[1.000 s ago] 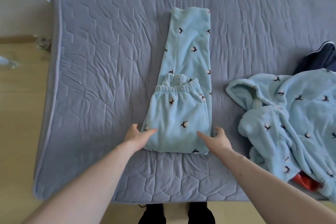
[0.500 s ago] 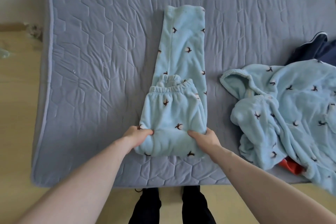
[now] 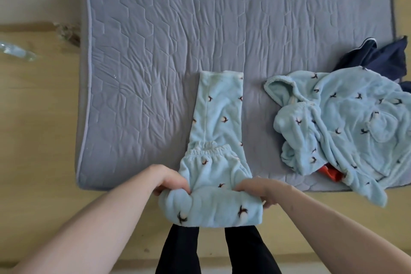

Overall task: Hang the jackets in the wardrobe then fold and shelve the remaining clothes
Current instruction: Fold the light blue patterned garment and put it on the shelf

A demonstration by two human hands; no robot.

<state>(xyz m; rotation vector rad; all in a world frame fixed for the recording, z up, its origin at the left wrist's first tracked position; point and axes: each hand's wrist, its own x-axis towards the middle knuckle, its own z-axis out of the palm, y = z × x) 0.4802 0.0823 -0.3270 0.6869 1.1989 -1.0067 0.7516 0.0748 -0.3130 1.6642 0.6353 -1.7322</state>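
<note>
Head view: a grey quilted mattress [image 3: 155, 55] lies on a wooden floor [image 3: 37, 140], and the person stands at its near edge, black-clad legs [image 3: 178, 249] visible below. The light blue fleece pyjama trousers [image 3: 219, 122], printed with small dark sprigs, lie lengthwise at the middle of the near edge. Their leg ends point toward the far edge, and the elastic waistband is doubled over onto the legs. The near fold of the trousers is lifted off the mattress and hangs past the near edge, over the floor.

The left hand [image 3: 169, 179] grips the left side of that fold, fingers curled round the fleece with the thumb on top. The right hand [image 3: 258, 187] grips the right side the same way, its fingers [image 3: 268, 203] tucked under the bundle. Both forearms are bare.

Toward the near right corner of the mattress sits a crumpled heap: a matching light blue fleece pyjama top [image 3: 347, 122] with a scalloped collar edge, partly trailing over the near edge. A bit of an orange-red garment [image 3: 329, 172] peeks from under it at the near edge, and a navy garment [image 3: 378, 55] with a white stripe lies behind it, toward the right edge. The heap is apart from the trousers.

On the floor beyond the left edge of the mattress lies a clear plastic bottle [image 3: 17, 52].
</note>
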